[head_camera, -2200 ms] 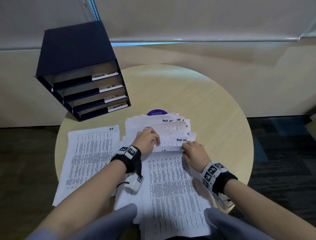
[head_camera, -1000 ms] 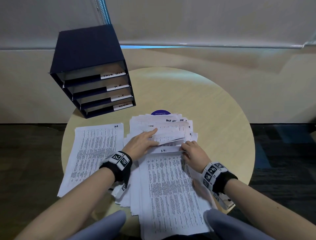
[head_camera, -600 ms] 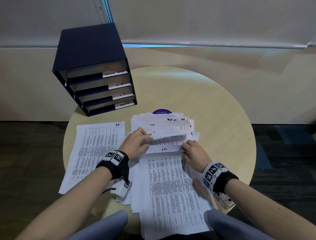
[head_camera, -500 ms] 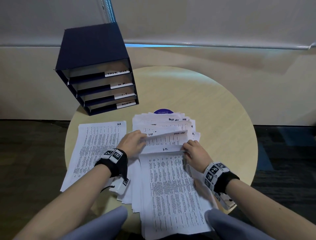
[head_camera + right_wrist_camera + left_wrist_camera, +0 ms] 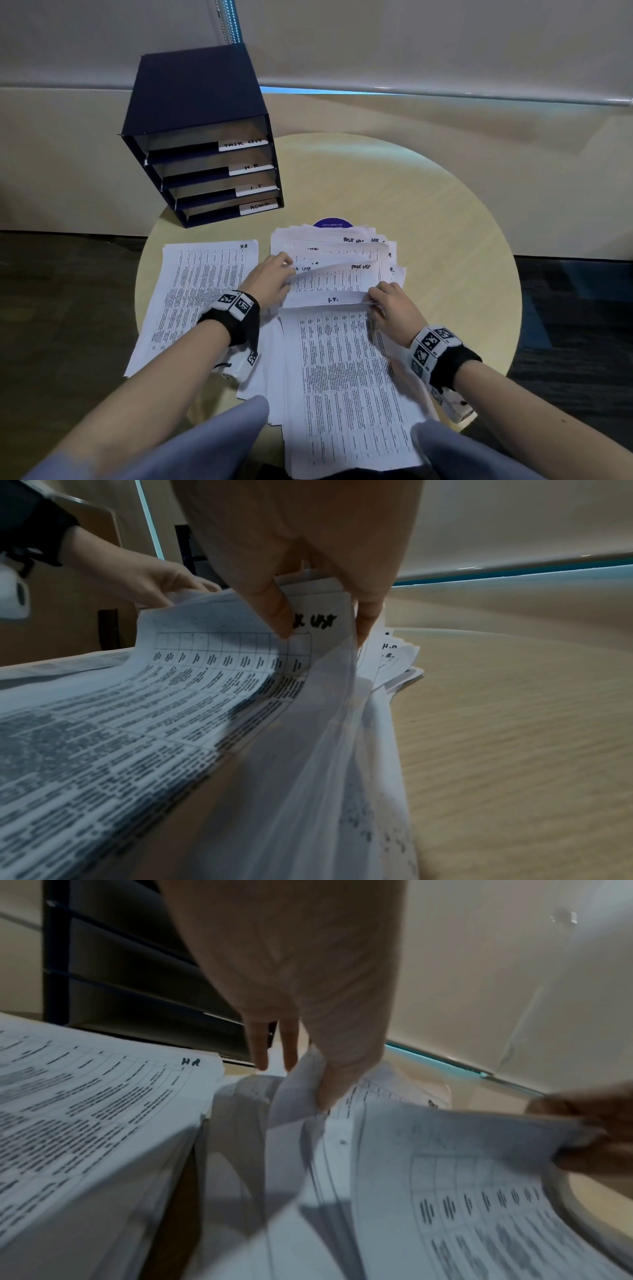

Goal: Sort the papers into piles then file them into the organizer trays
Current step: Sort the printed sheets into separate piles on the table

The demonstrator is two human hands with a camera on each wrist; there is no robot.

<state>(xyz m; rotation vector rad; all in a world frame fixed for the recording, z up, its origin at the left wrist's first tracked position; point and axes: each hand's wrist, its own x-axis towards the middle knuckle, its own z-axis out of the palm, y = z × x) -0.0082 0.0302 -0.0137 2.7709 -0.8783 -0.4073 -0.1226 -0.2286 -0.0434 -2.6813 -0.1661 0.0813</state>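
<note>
A thick stack of printed papers (image 5: pixel 342 370) lies mid-table, its far ends fanned out. My left hand (image 5: pixel 289 270) pinches the left edge of a sheet marked TASK LIST (image 5: pixel 335 279) and holds it lifted; the pinch shows in the left wrist view (image 5: pixel 308 1080). My right hand (image 5: pixel 373 302) pinches the far right corner of the sheets in front, the top one marked I.T. (image 5: pixel 329 299); thumb and finger grip that corner in the right wrist view (image 5: pixel 322 626). A separate HR pile (image 5: pixel 198 294) lies to the left. The dark blue organizer (image 5: pixel 191 102) stands at the back left.
The organizer's four trays are labelled TASK LIST, H.R., I.T. and ADMIN from top to bottom. A purple round sticker (image 5: pixel 332 223) peeks out beyond the stack. The round wooden table (image 5: pixel 445 240) is bare on the right and far side. My knees are at the near edge.
My left hand slid from the middle of the fanned sheets to their left edge and raised the TASK LIST sheet. The right hand kept its grip on the corner.
</note>
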